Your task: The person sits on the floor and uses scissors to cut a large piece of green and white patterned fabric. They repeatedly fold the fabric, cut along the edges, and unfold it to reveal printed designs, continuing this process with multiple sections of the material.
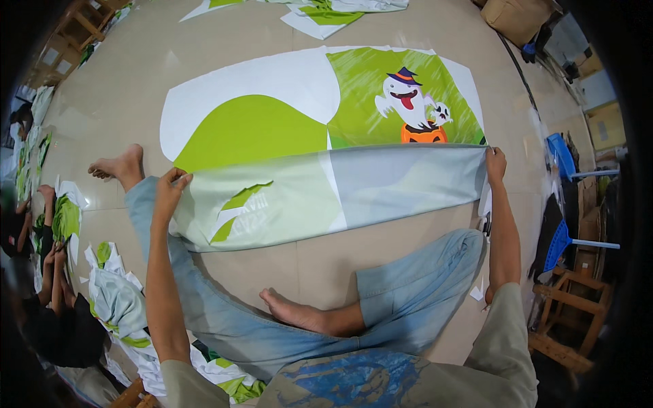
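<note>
1. The ghost-printed fabric panel (272,139) lies on the beige tiled floor (105,211), its nearer strip showing pale underside.
2. The left hand (171,190) pinches the panel at its left side, where print meets underside; the right hand (496,165) is clamped on the matching right corner.
3. Left of the panel, a co-worker (61,330) in black sits near a fabric heap (117,294).
4. Right of the panel stand a blue dustpan (558,245) and a wooden stool (570,309).
5. Beyond the panel lie green-and-white fabric pieces (333,15).
</note>
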Available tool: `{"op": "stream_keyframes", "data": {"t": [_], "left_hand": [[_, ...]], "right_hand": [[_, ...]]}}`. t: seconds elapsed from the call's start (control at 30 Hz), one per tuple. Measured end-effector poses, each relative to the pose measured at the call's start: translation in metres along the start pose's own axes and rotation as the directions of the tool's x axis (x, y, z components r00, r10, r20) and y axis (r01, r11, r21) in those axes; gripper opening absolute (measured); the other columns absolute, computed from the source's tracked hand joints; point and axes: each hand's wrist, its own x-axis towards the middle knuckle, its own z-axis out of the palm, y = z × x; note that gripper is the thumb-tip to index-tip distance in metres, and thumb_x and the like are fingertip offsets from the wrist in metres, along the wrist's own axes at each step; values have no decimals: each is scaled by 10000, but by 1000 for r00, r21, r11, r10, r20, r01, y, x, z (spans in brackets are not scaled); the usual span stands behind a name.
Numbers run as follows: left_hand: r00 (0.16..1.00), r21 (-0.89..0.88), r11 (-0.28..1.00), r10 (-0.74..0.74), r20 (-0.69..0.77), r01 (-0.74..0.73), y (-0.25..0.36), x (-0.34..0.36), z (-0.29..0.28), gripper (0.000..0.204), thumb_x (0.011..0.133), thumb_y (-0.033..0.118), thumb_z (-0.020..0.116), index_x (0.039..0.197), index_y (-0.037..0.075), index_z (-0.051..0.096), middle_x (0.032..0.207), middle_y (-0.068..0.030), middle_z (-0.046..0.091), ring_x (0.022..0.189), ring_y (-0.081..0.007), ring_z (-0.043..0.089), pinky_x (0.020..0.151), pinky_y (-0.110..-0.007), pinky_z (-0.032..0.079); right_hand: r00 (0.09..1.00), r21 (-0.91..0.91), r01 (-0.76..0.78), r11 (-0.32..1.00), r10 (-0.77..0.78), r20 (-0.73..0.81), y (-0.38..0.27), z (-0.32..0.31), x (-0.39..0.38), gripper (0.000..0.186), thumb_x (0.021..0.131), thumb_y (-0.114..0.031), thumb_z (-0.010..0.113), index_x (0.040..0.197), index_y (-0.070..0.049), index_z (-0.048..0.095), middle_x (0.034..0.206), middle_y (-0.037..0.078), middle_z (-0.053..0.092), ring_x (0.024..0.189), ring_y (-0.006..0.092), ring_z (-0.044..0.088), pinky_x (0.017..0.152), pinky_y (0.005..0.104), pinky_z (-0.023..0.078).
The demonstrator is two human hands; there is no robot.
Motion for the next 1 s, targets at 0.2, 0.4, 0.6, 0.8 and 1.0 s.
{"op": "stream_keyframes", "data": {"t": [0.2,0.4,0.6,0.8,1.0], "left_hand": [[1000,73,997,-25,3,25,4,33,14,216,917,202,673,898,-13,649,802,-25,645,762,-89,544,715,-268,448],[999,178,983,35,2,-35,-8,63,19,250,911,224,675,895,-24,650,774,-58,654,734,-114,563,711,-293,469],[999,211,977,43,-5,-41,-2,71,26,275,907,245,668,903,-30,647,779,-88,664,726,-139,579,717,-307,477],[999,249,967,45,-3,-43,3,70,25,293,897,264,671,911,-28,651,787,-95,666,725,-147,580,716,-312,477],[999,248,968,29,17,-32,-1,70,22,295,886,265,680,893,-28,646,758,-76,646,718,-128,560,693,-299,462]], "right_hand": [[1000,-104,-16,995,15,-12,-1,19,28,430,879,-343,559,1106,-7,700,1081,255,694,1033,436,653,898,475,503],[998,-132,-57,990,57,-6,-17,25,40,390,854,-334,564,1017,-16,719,999,246,709,973,419,670,857,468,510],[994,-185,-107,977,107,-6,-19,24,42,378,838,-351,575,1031,-67,735,992,206,725,975,399,681,857,464,522],[995,-186,-78,980,87,41,-30,21,39,390,814,-382,622,1046,-91,739,1009,177,732,994,379,683,868,454,524],[990,-163,-70,984,89,108,-33,18,41,415,776,-383,663,1080,-108,731,1037,172,729,1025,379,674,896,452,522]]}}
